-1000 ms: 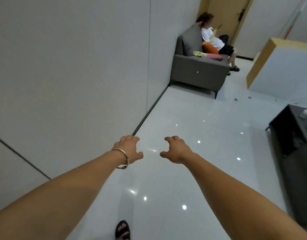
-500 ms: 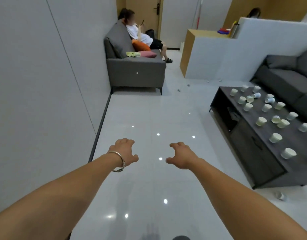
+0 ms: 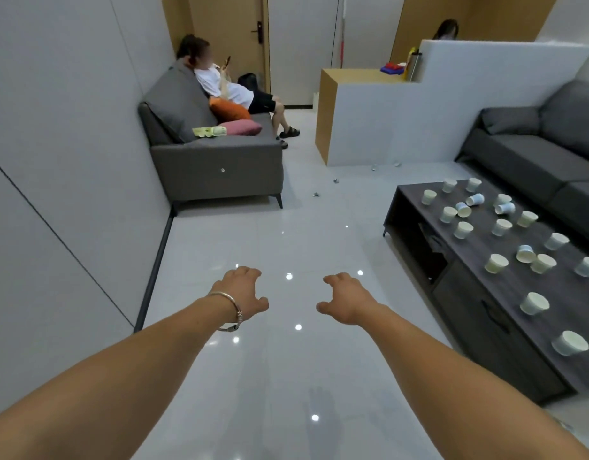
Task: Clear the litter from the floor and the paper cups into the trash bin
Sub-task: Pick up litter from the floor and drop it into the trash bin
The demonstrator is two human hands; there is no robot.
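No text, label, brand or number can be read. The cups (image 3: pixel 495 263) on the table (image 3: pixel 512 285), right of the right hand (image 3: pixel 348 298), show no print that can be made out. The green packet (image 3: pixel 209 131) on the sofa (image 3: pixel 217 167) beyond the left hand (image 3: pixel 241 292) is too blurred to read. So is the bottle (image 3: pixel 414 65) far ahead.

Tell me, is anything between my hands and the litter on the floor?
Nothing visible: bare floor runs from the left hand and right hand to the litter near the sofa. The table stands off to the right.
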